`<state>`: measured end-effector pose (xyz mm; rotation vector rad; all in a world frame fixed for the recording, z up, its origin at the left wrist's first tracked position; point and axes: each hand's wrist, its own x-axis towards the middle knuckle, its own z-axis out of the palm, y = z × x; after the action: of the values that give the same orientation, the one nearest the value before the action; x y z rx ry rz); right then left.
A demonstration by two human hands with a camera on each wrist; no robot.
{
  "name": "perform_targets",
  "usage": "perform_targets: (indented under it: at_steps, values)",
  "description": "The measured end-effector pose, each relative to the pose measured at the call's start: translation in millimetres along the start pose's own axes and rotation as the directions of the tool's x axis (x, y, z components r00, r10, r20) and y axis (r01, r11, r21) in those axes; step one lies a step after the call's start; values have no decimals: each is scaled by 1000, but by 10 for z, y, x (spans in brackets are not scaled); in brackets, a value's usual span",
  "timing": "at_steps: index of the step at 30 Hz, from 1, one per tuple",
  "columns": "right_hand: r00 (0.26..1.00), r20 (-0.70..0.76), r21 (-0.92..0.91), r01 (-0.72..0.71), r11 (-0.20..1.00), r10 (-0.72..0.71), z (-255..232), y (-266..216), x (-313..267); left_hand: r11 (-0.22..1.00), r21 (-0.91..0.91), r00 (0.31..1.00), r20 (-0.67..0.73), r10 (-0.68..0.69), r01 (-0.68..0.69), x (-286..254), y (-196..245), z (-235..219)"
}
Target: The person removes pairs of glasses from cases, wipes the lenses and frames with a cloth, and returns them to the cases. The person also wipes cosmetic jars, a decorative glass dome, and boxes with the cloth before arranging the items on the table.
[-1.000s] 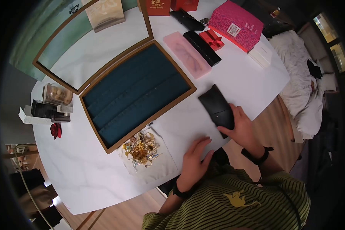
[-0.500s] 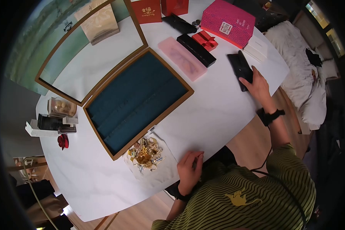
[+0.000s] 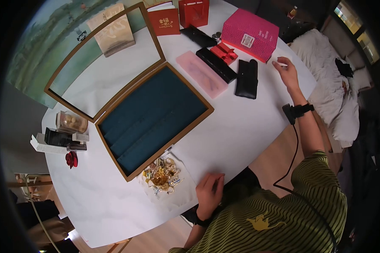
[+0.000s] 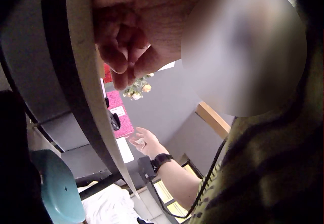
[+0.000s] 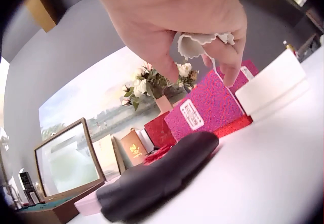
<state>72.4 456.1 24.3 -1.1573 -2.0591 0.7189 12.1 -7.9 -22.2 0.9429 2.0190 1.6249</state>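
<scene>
In the head view, my right hand (image 3: 289, 76) is raised near the magenta box (image 3: 264, 36). In the right wrist view its bent fingers hold a small white scalloped piece (image 5: 193, 46), above a black case (image 5: 157, 178) and beside a white box (image 5: 276, 84). The black case (image 3: 246, 80) lies on the table, apart from the hand. My left hand (image 3: 209, 196) rests at the table's front edge, fingers loosely curled, nothing visible in it. Close by, gold jewellery (image 3: 161, 175) lies heaped on a pale cloth (image 3: 181, 196).
A wooden case (image 3: 190, 130) with dark teal lining stands with its glass lid raised. A pink tray (image 3: 200, 74), a long black box (image 3: 215, 65), a red gift box (image 3: 223, 54) and red bags stand at the back. Small boxes and a red rose (image 3: 71, 159) sit at the left.
The black case has moved left beside the long black box and my right hand has let it go. That hand has risen toward the magenta box and now holds the white piece.
</scene>
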Motion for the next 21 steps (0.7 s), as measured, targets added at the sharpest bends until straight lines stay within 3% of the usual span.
perform_targets:
  at_steps: [2,4,6,7,10,11,13,19,21]
  values:
    - [981,-128,-246,111,963,-146,-161,-167,203,1000,14,1000,2,11,-11,20,24,-7]
    - [971,-113,-336,161,928,-209,-193,-238,400,1000,7,1000,8,-2,2,13,17,-6]
    - [886,-48,-682,309,663,-462,-79,-483,458,1000,22,1000,-7,0,0,19,21,-3]
    - [901,48,-679,346,648,-431,-6,-661,411,1000,19,1000,-14,5,-4,21,23,-1]
    - [831,183,-802,436,410,-525,380,-678,462,999,36,1000,-24,-15,16,13,44,7]
    - [829,184,-799,439,411,-528,489,-558,510,999,49,1000,-15,-19,19,8,51,3]
    - [773,190,-900,383,207,-606,705,-347,666,998,67,1000,-24,-20,22,14,65,-10]
    - [799,165,-906,354,231,-579,769,-312,794,998,41,998,-32,-52,53,18,72,-10]
    - [791,161,-905,356,231,-590,764,-269,808,998,50,998,-56,29,-27,21,32,7]
